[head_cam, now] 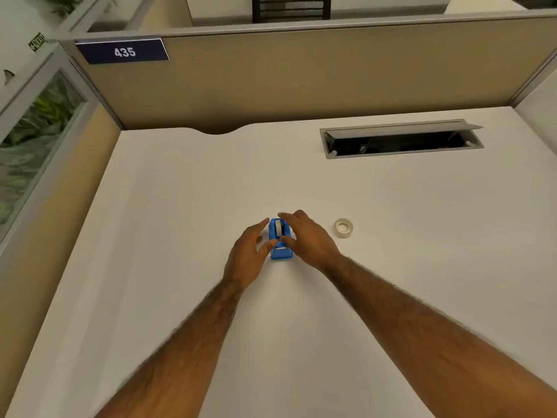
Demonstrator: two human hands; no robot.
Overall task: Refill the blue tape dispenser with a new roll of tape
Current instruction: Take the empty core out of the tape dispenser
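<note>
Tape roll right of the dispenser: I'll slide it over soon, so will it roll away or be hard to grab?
The tape roll lies flat, so it should probably slide, not roll. It looks small, likely light. Its open core should give fingers a hold.

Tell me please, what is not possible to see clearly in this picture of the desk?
- Head view: the sides of the blue tape dispenser are covered by the left hand and right hand; whether they grip it is unclear.
- How much tape remains inside is too small to tell.
- The loose tape roll is too small to show its end.
- The cable hatch interior is dark.
</note>
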